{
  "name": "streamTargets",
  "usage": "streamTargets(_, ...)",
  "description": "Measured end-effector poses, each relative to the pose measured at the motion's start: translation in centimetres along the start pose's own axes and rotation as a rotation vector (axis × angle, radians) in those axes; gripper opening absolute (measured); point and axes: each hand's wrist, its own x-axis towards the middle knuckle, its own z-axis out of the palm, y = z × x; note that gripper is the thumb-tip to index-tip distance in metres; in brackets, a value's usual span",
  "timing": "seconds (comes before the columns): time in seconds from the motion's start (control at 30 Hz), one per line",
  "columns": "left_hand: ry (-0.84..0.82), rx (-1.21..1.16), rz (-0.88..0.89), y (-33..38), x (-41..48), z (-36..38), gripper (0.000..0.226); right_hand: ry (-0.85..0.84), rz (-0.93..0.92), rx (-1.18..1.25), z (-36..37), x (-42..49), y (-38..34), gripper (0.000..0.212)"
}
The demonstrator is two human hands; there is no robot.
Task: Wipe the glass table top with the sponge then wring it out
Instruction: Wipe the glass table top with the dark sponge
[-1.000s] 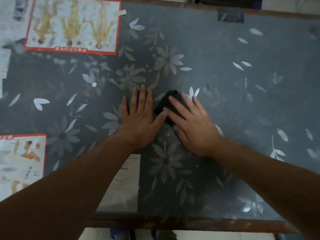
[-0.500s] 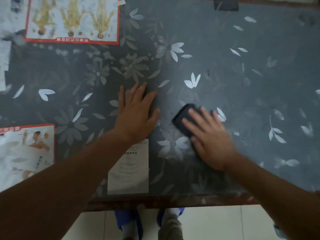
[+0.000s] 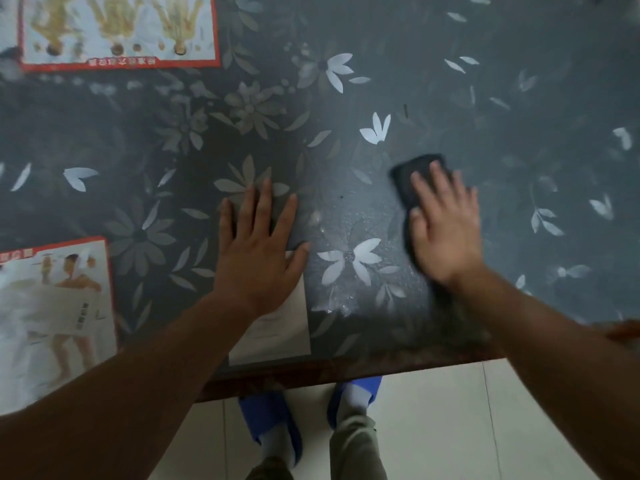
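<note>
Sponge [image 3: 410,176], probably flat, near table edge [image 3: 346,370].

On the tabletop [image 3: 519,98] the sponge [image 3: 408,178] lies right of centre, under the right grip [image 3: 446,230]. The left grip [image 3: 256,254] lies flat to its left, apart, partly over a paper [image 3: 277,327] at the near edge.
</note>
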Motion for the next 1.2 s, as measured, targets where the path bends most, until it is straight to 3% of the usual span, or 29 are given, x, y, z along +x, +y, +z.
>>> streamTargets(0.07, 0.007, -0.016, 0.008, -0.1, 0.0, 0.1, 0.073, 0.029, 0.26, 0.083, -0.5, 2.8, 1.0, 0.062)
streamTargets(0.13, 0.003, -0.021, 0.014, -0.1, 0.0, 0.1, 0.072, 0.045, 0.291, 0.06, 0.2, 1.2, -1.4, 0.061)
streamTargets(0.2, -0.005, -0.037, 0.01, -0.1, 0.0, -0.1, 0.07, 0.028, 0.043, -0.001, 1.3, -4.1, -4.4, 0.058)
streamTargets(0.27, -0.004, -0.047, 0.009, -0.1, 0.1, -0.3, 0.07, -0.107, -0.305, -0.026, 1.4, -9.2, -5.3, 0.055)
streamTargets(0.33, -0.008, -0.051, 0.015, 0.0, 0.0, -0.3, 0.071, -0.158, -0.452, -0.036, 0.9, -9.1, -2.7, 0.054)
streamTargets(0.37, -0.01, -0.057, 0.012, 0.0, -0.1, -0.3, 0.071, -0.127, -0.373, -0.024, 0.8, -7.9, -1.4, 0.055)
streamTargets(0.47, -0.001, -0.162, -0.004, -0.1, 0.2, -0.6, 0.067, 0.015, 0.132, 0.069, 0.4, -3.8, -0.5, 0.059)
streamTargets(0.53, 0.042, -0.304, -0.013, -0.6, 0.2, -1.2, 0.059, 0.06, 0.277, 0.064, 1.1, -3.8, -3.9, 0.062)
streamTargets(0.57, 0.065, -0.341, -0.015, -0.9, -0.1, -1.6, 0.055, 0.069, 0.218, 0.056, 1.7, -4.7, -5.9, 0.062)
streamTargets(0.63, 0.072, -0.297, -0.041, -1.5, -1.2, -2.1, 0.053, 0.022, -0.067, 0.04, 2.7, -7.3, -9.1, 0.059)
streamTargets(0.73, -0.015, -0.18, -0.097, -2.3, -3.6, -2.0, 0.061, -0.078, -0.395, -0.002, 2.6, -8.2, -8.7, 0.056)
streamTargets(0.8, -0.051, -0.185, -0.097, -2.9, -4.8, -1.4, 0.064, -0.032, -0.29, 0.024, 2.3, -6.2, -6.7, 0.056)
streamTargets(0.9, -0.055, -0.167, -0.059, -3.8, -5.3, -0.6, 0.067, 0.062, 0.19, 0.139, 2.1, -4.7, -6.9, 0.059)
streamTargets(0.93, -0.06, -0.15, -0.05, -3.9, -5.3, -0.4, 0.069, 0.075, 0.261, 0.141, 2.3, -5.7, -8.6, 0.06)
streamTargets(0.97, -0.072, -0.136, -0.051, -3.9, -5.2, -0.4, 0.07, 0.08, 0.23, 0.135, 2.9, -7.5, -10.5, 0.06)
streamTargets(1.1, -0.096, -0.082, -0.071, -3.9, -5.0, -0.4, 0.073, -0.057, -0.273, 0.12, 3.6, -15.9, -13.0, 0.056)
streamTargets(1.2, -0.082, -0.051, -0.07, -3.7, -5.1, -0.3, 0.074, -0.069, -0.281, -0.005, 2.8, -15.6, -7.0, 0.06)
